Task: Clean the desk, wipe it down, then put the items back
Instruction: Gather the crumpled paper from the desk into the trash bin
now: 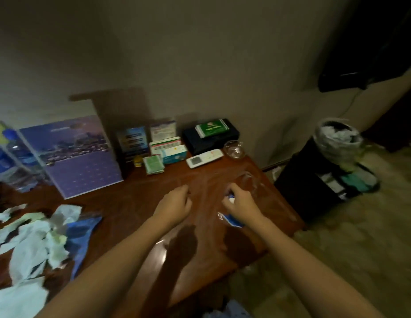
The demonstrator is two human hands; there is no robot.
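Observation:
A reddish wooden desk (135,203) fills the middle of the view. My left hand (175,203) hovers over its centre with the fingers curled and nothing in them. My right hand (240,199) grips a small blue and white wrapper (232,220) that sticks out under the wrist. A clear drinking glass (249,181) stands just beyond the right hand. Crumpled white tissues (27,244) and a blue plastic bag (81,230) lie heaped on the desk's left part.
Along the wall stand water bottles (9,154), a purple calendar (73,154), small boxes (170,150), a black tissue box (211,136), a white remote (204,158) and a glass ashtray (234,149). A full bin (337,138) stands on the floor, right of the desk.

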